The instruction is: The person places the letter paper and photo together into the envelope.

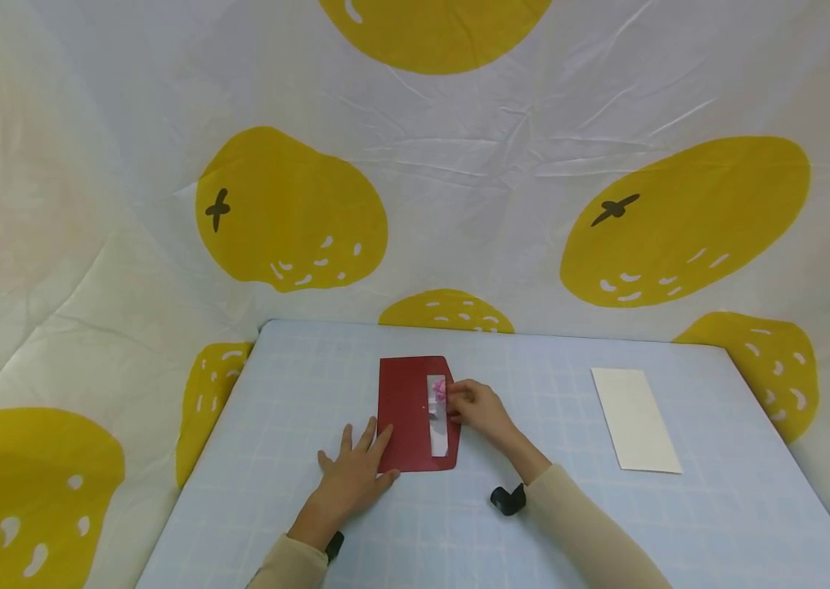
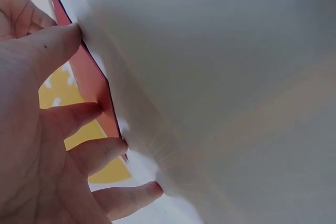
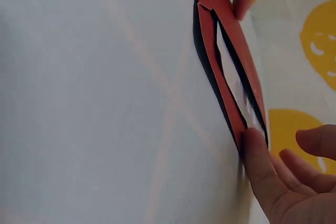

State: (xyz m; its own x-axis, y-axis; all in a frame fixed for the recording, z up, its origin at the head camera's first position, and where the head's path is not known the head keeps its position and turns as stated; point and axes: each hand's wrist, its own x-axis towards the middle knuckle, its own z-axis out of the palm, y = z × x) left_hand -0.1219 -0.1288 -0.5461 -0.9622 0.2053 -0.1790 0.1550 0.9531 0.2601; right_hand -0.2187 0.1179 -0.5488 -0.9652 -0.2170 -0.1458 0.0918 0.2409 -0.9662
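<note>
A red envelope [image 1: 401, 417] lies on the table with its flap side to the right. Between its body and flap shows a strip of a card [image 1: 439, 438], white and grey with pink flowers; the rest of it is hidden. My left hand [image 1: 354, 470] is spread flat, its fingertips touching the envelope's left and lower edge. Bent inward, the right hand [image 1: 484, 409] holds the card's right edge with its fingertips, over the flap. In the right wrist view, the card [image 3: 231, 72] sits inside the gaping mouth of the envelope [image 3: 247, 64].
A cream rectangular paper or envelope [image 1: 635, 421] lies apart on the right of the table. Pale checked cloth covers the table [image 1: 532, 368]. Behind and to the left hangs a white curtain [image 1: 459, 204] with yellow fruit prints. Each wrist wears a black camera mount [image 1: 509, 499].
</note>
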